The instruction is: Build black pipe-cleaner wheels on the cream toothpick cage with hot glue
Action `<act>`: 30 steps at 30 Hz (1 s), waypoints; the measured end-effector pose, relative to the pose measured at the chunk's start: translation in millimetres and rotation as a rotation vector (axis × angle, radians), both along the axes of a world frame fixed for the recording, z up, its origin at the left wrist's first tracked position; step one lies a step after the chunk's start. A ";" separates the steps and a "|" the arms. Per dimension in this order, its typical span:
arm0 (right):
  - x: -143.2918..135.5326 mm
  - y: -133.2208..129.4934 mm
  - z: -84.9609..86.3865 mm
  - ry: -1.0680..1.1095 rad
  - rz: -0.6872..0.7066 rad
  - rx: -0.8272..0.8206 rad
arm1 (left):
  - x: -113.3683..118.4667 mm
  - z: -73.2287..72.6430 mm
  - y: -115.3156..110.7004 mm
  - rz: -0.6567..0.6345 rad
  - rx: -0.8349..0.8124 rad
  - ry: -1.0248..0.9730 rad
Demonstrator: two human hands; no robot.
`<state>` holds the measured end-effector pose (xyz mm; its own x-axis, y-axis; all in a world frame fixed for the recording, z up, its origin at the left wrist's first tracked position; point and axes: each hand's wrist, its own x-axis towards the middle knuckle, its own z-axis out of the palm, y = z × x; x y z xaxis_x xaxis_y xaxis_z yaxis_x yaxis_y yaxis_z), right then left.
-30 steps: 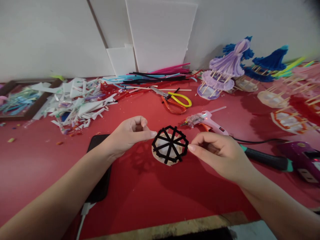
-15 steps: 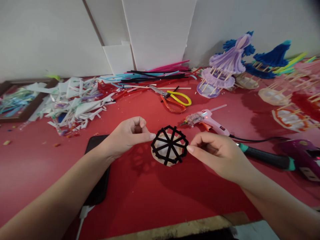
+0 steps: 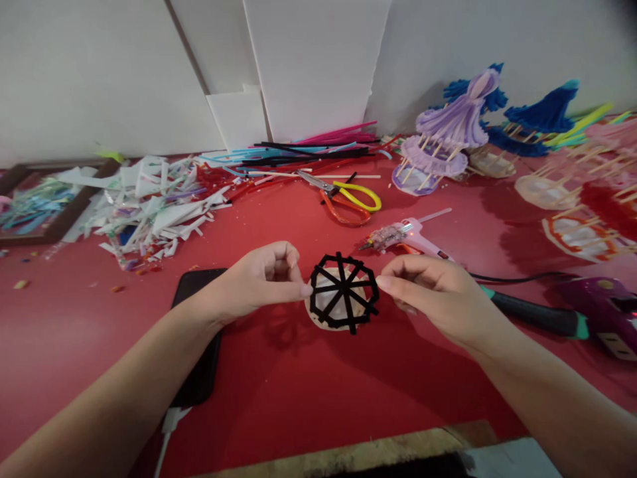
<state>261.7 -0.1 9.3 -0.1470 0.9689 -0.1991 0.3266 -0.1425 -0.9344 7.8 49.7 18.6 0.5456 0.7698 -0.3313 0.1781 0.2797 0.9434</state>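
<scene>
A black spoked wheel frame [image 3: 344, 287], seemingly made of pipe cleaner strips, is held up between my hands above the red table. My left hand [image 3: 269, 275] pinches its left rim between thumb and fingers. At the opposite rim, the thumb and fingertips of my right hand [image 3: 428, 292] are closed on the frame. Behind and below it shows a pale round disc [image 3: 318, 320] with a whitish middle, partly covered by the spokes. Whether the frame touches the disc I cannot tell.
Beyond my hands lie scissors [image 3: 351, 199] with red and yellow handles and a pink glue gun [image 3: 413, 236]. A black phone [image 3: 196, 372] is under my left forearm. White scraps [image 3: 154, 206] pile at the left; a purple carousel-like model [image 3: 448, 133] stands back right.
The black frame has turned between my hands and shifted slightly to the right. Both hands have moved a little right with it; the scissors and glue gun stay in place.
</scene>
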 end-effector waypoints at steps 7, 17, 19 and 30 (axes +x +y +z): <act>-3.4 0.7 0.6 0.068 0.020 -0.109 | 1.5 1.4 -5.7 -0.050 0.034 0.011; -6.7 0.1 -6.3 0.168 -0.001 -0.114 | 7.0 -1.1 -8.8 0.029 0.064 0.047; -8.3 0.6 -6.4 0.183 -0.013 -0.108 | 7.4 -2.0 -9.3 0.035 0.064 0.049; 17.9 6.7 -7.1 -0.106 -0.040 0.070 | 9.1 -4.2 -8.6 0.046 0.001 -0.034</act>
